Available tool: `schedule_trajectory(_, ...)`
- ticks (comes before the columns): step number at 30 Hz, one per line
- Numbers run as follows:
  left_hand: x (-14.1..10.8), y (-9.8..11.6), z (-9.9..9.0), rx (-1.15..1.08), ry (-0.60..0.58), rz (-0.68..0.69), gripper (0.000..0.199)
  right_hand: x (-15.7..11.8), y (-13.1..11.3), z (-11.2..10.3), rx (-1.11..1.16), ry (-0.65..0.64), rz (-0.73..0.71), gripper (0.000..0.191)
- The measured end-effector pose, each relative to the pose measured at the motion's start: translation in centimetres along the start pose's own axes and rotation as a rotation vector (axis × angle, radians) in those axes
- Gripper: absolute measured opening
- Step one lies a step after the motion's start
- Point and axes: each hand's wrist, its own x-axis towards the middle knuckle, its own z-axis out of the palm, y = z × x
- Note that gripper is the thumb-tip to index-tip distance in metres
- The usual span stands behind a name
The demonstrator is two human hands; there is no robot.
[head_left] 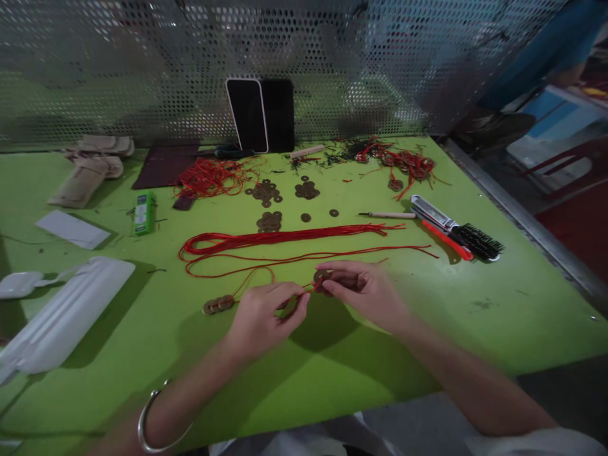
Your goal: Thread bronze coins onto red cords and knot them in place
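Observation:
Pinched between the thumb and fingers of my right hand (365, 294) is a round brown coin (321, 277) with a red cord at it. Just left of it, my left hand (268, 313) has its fingertips closed on the red cord (308, 288). The cord runs behind my left hand to a short row of joined coins (218, 304) lying on the green table. Beyond both hands lies a long looped bundle of red cords (285, 238). Loose coins (269, 221) sit in small piles behind the bundle.
On the green table (475, 329), a brush (477, 240), a red-handled tool (446, 239) and a thin pointed tool (389, 215) lie right. Tangled red cord (213, 177) and finished-looking coin knots (413, 163) lie behind. A phone (247, 115) leans on perforated metal. A white device (78, 316) stands left.

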Motion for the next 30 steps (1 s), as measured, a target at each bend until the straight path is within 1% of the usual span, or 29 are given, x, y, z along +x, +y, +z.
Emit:
schedule_trajectory(3,-0.1,-0.3,0.4,0.059,-0.005,0.016,0.01,0.0,0.2,0.1,0.019,-0.022,0.011,0.022)
schedule_trajectory(6,-0.2,-0.3,0.7,0.171,0.067,0.074,0.007,0.0,0.2,0.3,0.06,-0.054,0.034,0.019)
schedule_trajectory(10,-0.2,-0.2,0.8,0.358,0.179,0.217,0.025,0.2,0.4,0.7,0.143,-0.058,0.058,0.018)
schedule_trajectory(13,-0.2,-0.1,0.8,0.447,0.251,0.322,0.021,0.3,0.7,1.3,0.181,-0.02,0.082,0.018)
schedule_trajectory(16,-0.1,-0.2,0.9,0.486,0.311,0.371,0.016,0.2,0.9,1.9,0.182,0.016,0.094,0.021)
schedule_trajectory(19,-0.1,-0.2,0.8,0.477,0.297,0.373,0.015,-0.1,0.9,2.3,0.156,0.03,0.074,0.022)
schedule_trajectory(22,-0.1,-0.2,0.7,0.451,0.281,0.368,0.015,-0.7,0.9,2.2,0.109,0.041,0.023,0.022)
schedule_trajectory(24,-0.1,-0.2,0.6,0.431,0.289,0.375,0.016,-1.2,1.1,1.6,0.05,0.068,-0.015,0.02)
schedule_trajectory(26,-0.1,-0.2,0.7,0.413,0.295,0.384,0.015,-1.8,1.5,0.8,-0.021,0.124,-0.041,0.02)
schedule_trajectory(28,-0.1,-0.2,0.8,0.394,0.267,0.375,0.013,-2.4,2.0,-0.3,-0.093,0.183,-0.051,0.022)
schedule_trajectory(30,-0.2,-0.2,0.9,0.364,0.216,0.343,0.012,-3.1,2.4,-1.3,-0.186,0.221,-0.046,0.023)
